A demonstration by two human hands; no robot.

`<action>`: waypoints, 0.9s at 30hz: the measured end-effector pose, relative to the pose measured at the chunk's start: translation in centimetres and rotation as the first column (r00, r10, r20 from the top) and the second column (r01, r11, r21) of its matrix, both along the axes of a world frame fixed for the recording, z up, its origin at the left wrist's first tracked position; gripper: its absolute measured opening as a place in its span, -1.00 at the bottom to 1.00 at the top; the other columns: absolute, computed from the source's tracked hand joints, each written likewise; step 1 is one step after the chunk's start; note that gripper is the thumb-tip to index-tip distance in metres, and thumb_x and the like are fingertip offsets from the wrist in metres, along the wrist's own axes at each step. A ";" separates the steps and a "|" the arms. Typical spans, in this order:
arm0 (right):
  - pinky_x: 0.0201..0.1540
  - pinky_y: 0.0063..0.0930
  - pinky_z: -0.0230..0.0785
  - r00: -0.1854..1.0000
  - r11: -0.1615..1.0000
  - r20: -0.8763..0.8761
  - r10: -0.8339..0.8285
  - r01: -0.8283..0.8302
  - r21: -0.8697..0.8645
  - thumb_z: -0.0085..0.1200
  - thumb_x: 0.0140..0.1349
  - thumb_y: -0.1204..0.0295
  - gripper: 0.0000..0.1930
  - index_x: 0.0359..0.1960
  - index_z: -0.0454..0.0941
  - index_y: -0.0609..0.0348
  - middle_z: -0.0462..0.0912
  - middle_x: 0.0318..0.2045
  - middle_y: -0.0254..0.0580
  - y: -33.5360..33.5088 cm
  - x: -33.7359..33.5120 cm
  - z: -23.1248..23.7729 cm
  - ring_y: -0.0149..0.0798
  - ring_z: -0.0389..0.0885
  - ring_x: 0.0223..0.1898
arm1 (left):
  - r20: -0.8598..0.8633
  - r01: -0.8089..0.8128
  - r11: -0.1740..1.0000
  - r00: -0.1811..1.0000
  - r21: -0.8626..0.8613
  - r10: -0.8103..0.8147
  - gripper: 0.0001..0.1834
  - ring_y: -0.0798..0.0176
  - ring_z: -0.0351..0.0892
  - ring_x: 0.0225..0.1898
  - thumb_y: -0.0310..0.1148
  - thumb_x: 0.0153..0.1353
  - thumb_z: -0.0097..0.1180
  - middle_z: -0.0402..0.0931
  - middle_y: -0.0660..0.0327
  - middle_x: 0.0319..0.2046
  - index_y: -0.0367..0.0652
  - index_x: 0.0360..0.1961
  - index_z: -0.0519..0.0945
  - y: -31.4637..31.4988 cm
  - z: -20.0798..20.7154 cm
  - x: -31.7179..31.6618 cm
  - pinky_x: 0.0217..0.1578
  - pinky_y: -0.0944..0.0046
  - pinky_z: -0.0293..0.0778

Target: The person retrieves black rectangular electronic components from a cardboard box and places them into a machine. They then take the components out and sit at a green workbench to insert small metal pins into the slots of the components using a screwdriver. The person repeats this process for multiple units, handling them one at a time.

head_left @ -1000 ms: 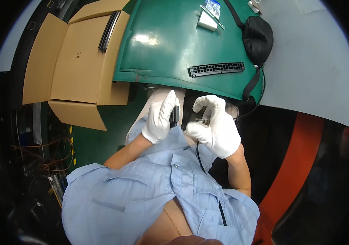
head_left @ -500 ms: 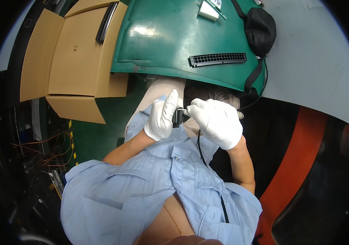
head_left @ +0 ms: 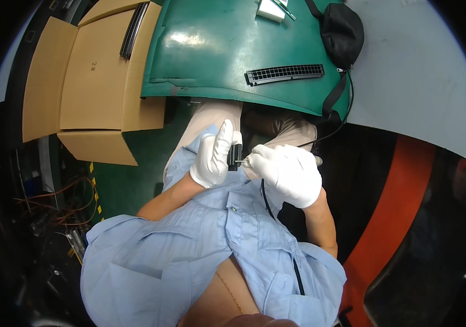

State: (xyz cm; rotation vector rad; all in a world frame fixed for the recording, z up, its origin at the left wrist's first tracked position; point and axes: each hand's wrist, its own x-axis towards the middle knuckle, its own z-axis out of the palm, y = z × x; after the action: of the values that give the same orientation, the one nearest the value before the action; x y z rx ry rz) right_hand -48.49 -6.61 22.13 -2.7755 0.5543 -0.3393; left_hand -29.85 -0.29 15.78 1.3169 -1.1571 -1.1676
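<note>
My left hand [head_left: 212,159], in a white glove, grips a black plastic part [head_left: 234,155] in front of my lap, its thumb stretched upward along it. The gloved right hand [head_left: 289,173] is closed around a thin metal-tipped tool [head_left: 240,161]. Its tip meets the right side of the black part, or nearly so; contact is too small to make out. Most of the tool is hidden in the fist, and a pale rounded end pokes out past the far side of the hand. A black slotted grille strip [head_left: 286,74] lies on the green bench ahead.
On the green mat [head_left: 200,60] are a white block [head_left: 270,11] with a green pen-like stick on it, and a black pouch [head_left: 342,35] with strap and cable. An open cardboard box [head_left: 92,76] at the left has black strips [head_left: 133,31] at its edge. A grey table [head_left: 407,71] stands right.
My right hand has come slightly toward my body, and the tool tip has moved from the upper part of the black piece to lower down. The left hand keeps its hold.
</note>
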 end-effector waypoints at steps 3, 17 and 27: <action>-0.45 -0.39 0.36 0.998 0.998 0.050 -0.041 0.043 -0.054 0.14 0.01 0.44 -0.79 -0.26 0.53 0.08 0.50 -0.40 -0.34 -0.6 0.4 -0.5 -0.28 0.52 -0.47 | -0.064 0.025 0.998 0.998 0.056 -0.022 -0.22 0.40 0.19 -0.67 0.05 0.60 -0.59 0.30 0.29 -0.72 -0.22 -0.59 0.47 0.4 -0.2 -0.1 -0.54 0.32 0.19; -0.30 -0.43 0.55 0.858 0.793 0.141 -0.494 0.379 0.477 0.40 0.11 0.34 -0.67 -0.12 0.65 0.13 0.67 -0.21 -0.16 -1.2 1.3 -2.6 -0.20 0.70 -0.27 | -0.401 -0.196 0.955 0.875 0.221 0.272 -0.18 0.43 0.16 -0.78 0.39 0.44 -0.63 0.20 0.34 -0.77 -0.05 -0.65 0.29 -2.1 0.2 3.0 -0.71 0.43 0.21; -0.16 -0.40 0.54 0.879 0.324 -0.293 -0.375 0.421 0.847 0.37 0.14 0.07 -0.46 0.03 0.64 0.18 0.73 -0.30 -0.14 1.7 4.2 -3.2 -0.17 0.72 -0.30 | -0.783 -0.271 0.916 0.482 0.295 0.394 -0.44 0.35 0.47 -0.46 0.26 0.43 -0.11 0.41 0.28 -0.50 -0.07 -0.33 0.42 -5.0 3.4 5.1 -0.33 0.32 0.46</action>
State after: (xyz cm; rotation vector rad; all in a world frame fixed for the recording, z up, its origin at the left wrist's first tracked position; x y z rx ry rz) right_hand -44.28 -4.89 18.91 -1.5405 1.0634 -0.0204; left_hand -24.72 -5.27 19.17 0.8095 -0.0885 -1.3427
